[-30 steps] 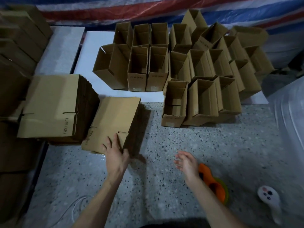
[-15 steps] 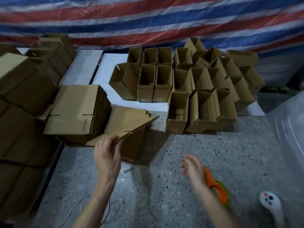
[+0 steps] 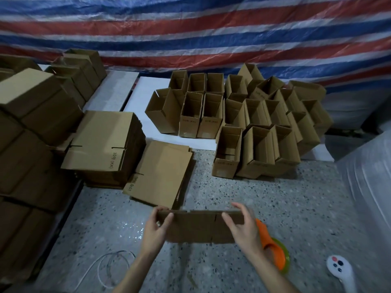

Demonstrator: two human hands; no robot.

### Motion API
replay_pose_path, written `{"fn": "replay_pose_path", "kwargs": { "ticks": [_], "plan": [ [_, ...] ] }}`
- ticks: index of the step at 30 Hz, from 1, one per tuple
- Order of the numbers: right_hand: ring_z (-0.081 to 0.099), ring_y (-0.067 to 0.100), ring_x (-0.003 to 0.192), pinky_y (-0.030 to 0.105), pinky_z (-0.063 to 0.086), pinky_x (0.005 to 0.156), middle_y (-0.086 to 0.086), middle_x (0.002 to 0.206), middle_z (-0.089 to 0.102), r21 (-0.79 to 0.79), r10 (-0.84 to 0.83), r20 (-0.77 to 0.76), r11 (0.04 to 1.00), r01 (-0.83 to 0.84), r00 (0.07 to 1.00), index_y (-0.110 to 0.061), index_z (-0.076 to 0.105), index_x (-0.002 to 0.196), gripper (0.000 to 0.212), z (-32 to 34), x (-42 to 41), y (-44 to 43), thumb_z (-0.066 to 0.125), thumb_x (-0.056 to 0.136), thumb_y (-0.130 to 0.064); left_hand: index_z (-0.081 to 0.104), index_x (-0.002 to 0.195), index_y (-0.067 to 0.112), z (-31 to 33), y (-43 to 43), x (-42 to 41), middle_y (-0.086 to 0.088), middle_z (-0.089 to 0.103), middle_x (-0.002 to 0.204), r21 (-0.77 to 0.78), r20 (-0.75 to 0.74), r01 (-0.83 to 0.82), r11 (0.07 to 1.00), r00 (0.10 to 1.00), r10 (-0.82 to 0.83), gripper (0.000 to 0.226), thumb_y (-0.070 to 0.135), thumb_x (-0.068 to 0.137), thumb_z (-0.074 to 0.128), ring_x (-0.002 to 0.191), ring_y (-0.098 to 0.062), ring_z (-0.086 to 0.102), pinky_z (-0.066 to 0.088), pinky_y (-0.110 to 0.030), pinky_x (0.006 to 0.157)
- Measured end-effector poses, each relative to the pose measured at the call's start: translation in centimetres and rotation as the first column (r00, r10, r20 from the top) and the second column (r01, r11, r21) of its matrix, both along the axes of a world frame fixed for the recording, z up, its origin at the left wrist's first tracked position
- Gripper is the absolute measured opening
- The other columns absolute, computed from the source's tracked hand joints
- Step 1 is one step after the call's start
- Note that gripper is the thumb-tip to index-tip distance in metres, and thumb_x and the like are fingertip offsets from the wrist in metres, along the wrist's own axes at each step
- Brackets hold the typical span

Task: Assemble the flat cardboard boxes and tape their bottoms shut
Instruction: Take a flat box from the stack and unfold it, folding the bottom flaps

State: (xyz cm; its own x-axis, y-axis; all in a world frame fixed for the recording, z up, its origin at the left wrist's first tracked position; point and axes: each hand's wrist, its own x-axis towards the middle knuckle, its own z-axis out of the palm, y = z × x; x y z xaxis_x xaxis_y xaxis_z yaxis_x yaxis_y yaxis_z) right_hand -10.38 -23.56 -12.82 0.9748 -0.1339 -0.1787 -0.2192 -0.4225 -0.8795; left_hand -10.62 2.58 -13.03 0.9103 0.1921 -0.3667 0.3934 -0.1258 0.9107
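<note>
I hold one flat cardboard box (image 3: 196, 227) upright in front of me over the speckled floor. My left hand (image 3: 155, 228) pinches its left end and my right hand (image 3: 243, 227) pinches its right end. Just behind it lies a low stack of flat boxes (image 3: 160, 172), with a taller stack (image 3: 103, 144) to its left. An orange tape dispenser (image 3: 273, 250) lies on the floor, partly hidden behind my right wrist. Several assembled open boxes (image 3: 243, 123) stand in rows farther back.
Bundles of brown cardboard (image 3: 27, 134) pile up along the left. A white sheet (image 3: 143, 102) lies under the far boxes. A white handheld controller (image 3: 340, 271) rests at lower right, a white cable (image 3: 105, 265) at lower left, plastic-wrapped goods (image 3: 368, 187) at right. A striped tarp (image 3: 211, 28) hangs behind.
My left hand lifted one flat box off the low stack and brought it toward me. My right hand rose from near the dispenser and took the box's other end.
</note>
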Motion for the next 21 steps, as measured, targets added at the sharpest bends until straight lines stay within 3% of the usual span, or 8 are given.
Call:
{"fn": "replay_pose_path", "kwargs": {
  "ticks": [1,4,8,11,14,19,21],
  "plan": [
    [0.049,0.016,0.123,0.014,0.052,0.086,-0.007,0.125,0.044,-0.057,0.009,-0.035,0.998,-0.011,0.999,-0.039,0.058,0.114,0.037,-0.9,-0.7,0.1,0.073,0.081,-0.046,0.062,0.103,0.024,-1.1,-0.6,-0.3,0.004,0.065,0.102,0.049,-0.029,-0.016,0.999,0.999,0.017,0.012,0.024,0.093,0.068,0.1,-0.012,0.062,0.048,-0.018,0.071],
    [0.044,0.025,0.129,0.035,0.049,0.101,0.001,0.133,0.038,-0.288,-0.06,-0.043,0.957,0.045,0.997,-0.029,0.062,0.121,0.048,-3.0,-2.1,0.3,0.083,0.079,-0.037,0.058,0.104,0.032,-2.7,-2.1,-1.0,0.012,0.065,0.103,0.113,-0.015,-0.064,0.992,0.998,0.066,0.013,0.027,0.096,0.066,0.095,0.008,0.059,0.047,-0.013,0.072],
    [0.049,0.027,0.127,0.042,0.051,0.097,0.004,0.139,0.042,-0.439,-0.148,0.053,0.885,0.156,0.988,-0.028,0.067,0.123,0.059,-2.9,-2.4,1.2,0.084,0.071,-0.052,0.058,0.11,0.027,-3.2,-2.4,-1.0,0.008,0.064,0.107,0.121,-0.027,-0.096,0.988,0.995,0.1,0.017,0.025,0.096,0.066,0.099,0.001,0.058,0.049,-0.03,0.086],
    [0.052,0.027,0.125,0.044,0.052,0.094,0.003,0.145,0.042,-0.507,-0.159,0.027,0.849,0.151,0.987,-0.029,0.063,0.127,0.067,-2.7,-2.1,1.6,0.079,0.071,-0.064,0.058,0.107,0.035,-2.8,-2.4,-1.2,0.016,0.063,0.105,0.104,-0.047,-0.104,0.989,0.993,0.109,0.016,0.027,0.096,0.066,0.093,0.012,0.058,0.047,-0.017,0.078],
    [0.047,0.027,0.133,0.041,0.052,0.097,0.002,0.153,0.037,-0.509,-0.161,-0.046,0.853,0.115,0.986,-0.03,0.056,0.136,0.075,-2.4,-1.8,1.5,0.075,0.074,-0.067,0.06,0.107,0.035,-2.5,-2.5,-1.3,0.017,0.064,0.105,0.08,-0.053,-0.122,0.989,0.991,0.127,0.012,0.029,0.097,0.064,0.091,0.016,0.057,0.044,-0.014,0.075],
    [0.05,0.029,0.128,0.039,0.052,0.093,0.005,0.148,0.042,-0.457,-0.15,-0.021,0.881,0.124,0.989,-0.023,0.048,0.134,0.079,-1.9,-1.7,1.3,0.084,0.068,-0.047,0.067,0.102,0.03,-1.9,-2.9,-1.4,0.01,0.069,0.101,0.08,-0.053,-0.198,0.977,0.978,0.203,0.012,0.039,0.095,0.064,0.094,-0.001,0.062,0.049,-0.027,0.079],
    [0.047,0.029,0.131,0.037,0.049,0.096,0.006,0.149,0.038,-0.423,-0.128,-0.047,0.901,0.096,0.991,-0.022,0.042,0.133,0.082,-1.6,-1.7,1.4,0.084,0.066,-0.042,0.069,0.098,0.029,-1.7,-3.1,-1.6,0.01,0.071,0.096,0.083,-0.059,-0.231,0.969,0.97,0.236,0.016,0.043,0.093,0.066,0.09,0.0,0.063,0.049,-0.027,0.077]
  ]
}}
